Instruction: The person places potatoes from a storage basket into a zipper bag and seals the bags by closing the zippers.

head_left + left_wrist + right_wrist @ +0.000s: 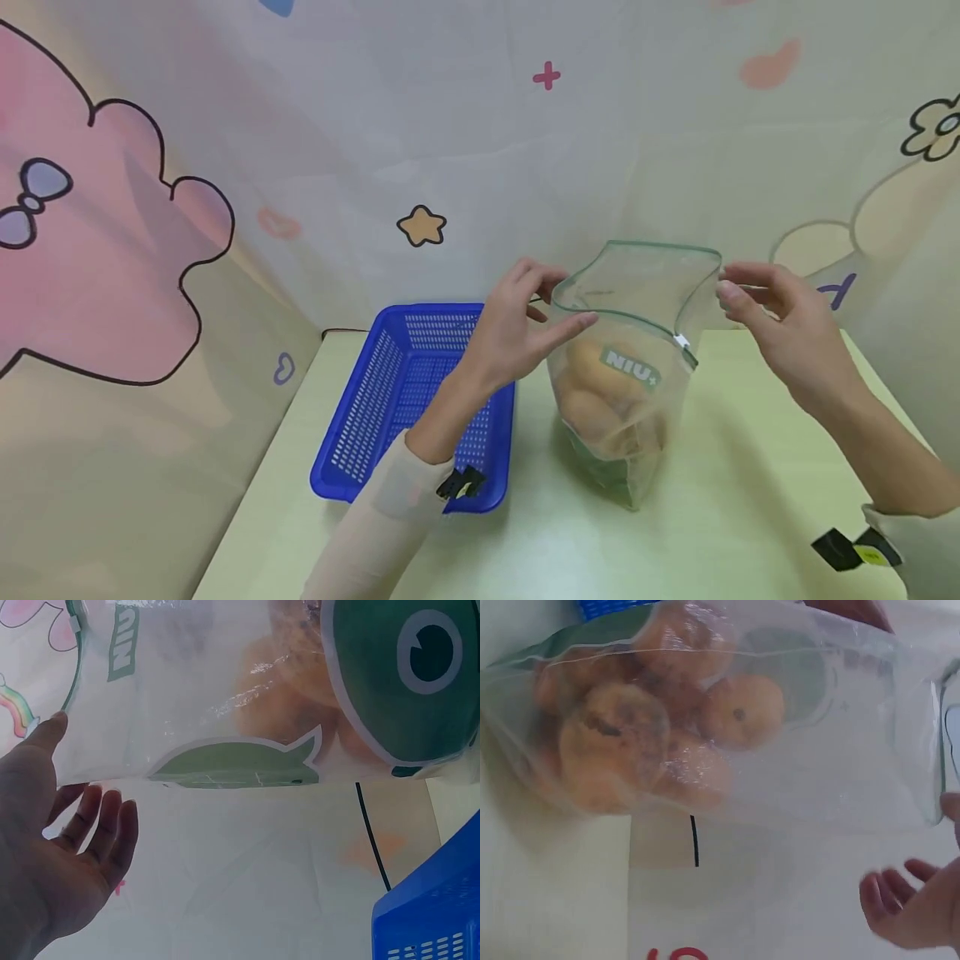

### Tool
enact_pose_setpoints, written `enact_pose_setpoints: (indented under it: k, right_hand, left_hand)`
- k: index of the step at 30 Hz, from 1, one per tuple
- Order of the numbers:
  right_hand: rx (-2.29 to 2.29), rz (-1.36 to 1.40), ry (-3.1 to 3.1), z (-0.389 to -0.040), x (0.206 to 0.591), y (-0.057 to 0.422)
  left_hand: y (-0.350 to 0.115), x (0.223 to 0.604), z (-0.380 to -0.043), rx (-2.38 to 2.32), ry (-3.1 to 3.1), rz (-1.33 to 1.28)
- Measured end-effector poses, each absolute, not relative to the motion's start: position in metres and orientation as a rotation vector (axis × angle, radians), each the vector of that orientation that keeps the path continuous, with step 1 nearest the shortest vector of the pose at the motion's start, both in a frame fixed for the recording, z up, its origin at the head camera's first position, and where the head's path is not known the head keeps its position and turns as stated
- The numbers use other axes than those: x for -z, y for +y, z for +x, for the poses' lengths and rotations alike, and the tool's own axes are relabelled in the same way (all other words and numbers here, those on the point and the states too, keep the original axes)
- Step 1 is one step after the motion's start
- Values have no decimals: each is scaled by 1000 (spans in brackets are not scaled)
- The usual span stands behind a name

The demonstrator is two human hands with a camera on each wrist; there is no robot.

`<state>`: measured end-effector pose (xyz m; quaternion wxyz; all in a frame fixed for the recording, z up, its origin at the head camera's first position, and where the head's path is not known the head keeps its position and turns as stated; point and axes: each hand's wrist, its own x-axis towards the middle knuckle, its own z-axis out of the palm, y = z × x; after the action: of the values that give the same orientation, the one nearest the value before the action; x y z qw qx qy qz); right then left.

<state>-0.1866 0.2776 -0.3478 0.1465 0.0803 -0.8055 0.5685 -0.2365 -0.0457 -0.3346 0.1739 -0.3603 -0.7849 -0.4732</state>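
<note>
A see-through slider zip bag (675,400) with a green-edged mouth stands upright on the table, its top spread apart. Several round orange-brown fruits (615,746) fill its lower part, some with dark marks. My left hand (517,325) is at the left of the mouth, its thumb laid along the rim and the other fingers loosely bent beside the bag. At the opposite corner, my right hand (795,333) has its fingertips right at the rim, fingers relaxed. The white slider (681,341) sits near the front right corner of the mouth.
Left of the bag, a blue perforated plastic basket (322,479) stands on the pale yellow-green table (555,550), partly behind my left forearm. A cloth backdrop (480,150) with cartoon prints hangs behind the table.
</note>
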Motion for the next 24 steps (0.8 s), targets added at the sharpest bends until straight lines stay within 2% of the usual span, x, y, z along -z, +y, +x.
enact_pose_setpoints:
  k: [2, 6, 9, 11, 18, 24]
  right_hand:
    - [-1345, 186, -2374, -170, 348, 276]
    - [-1094, 423, -2255, -144, 350, 261]
    - [-978, 587, -2216, -135, 353, 247]
    - [-939, 600, -2206, -134, 354, 239]
    - [-1075, 643, -2177, -135, 356, 241]
    - [-1369, 597, -2157, -140, 357, 266]
  left_hand:
    - [-44, 335, -235, 1347, -2238, -1030]
    - [-41, 338, -235, 1381, -2248, -1036]
    - [-38, 339, -239, 1438, -2271, -1080]
    - [-36, 341, -244, 1515, -2292, -1122]
    - [-27, 343, -275, 1929, -2234, -990]
    - [-29, 345, -285, 1921, -2243, -966]
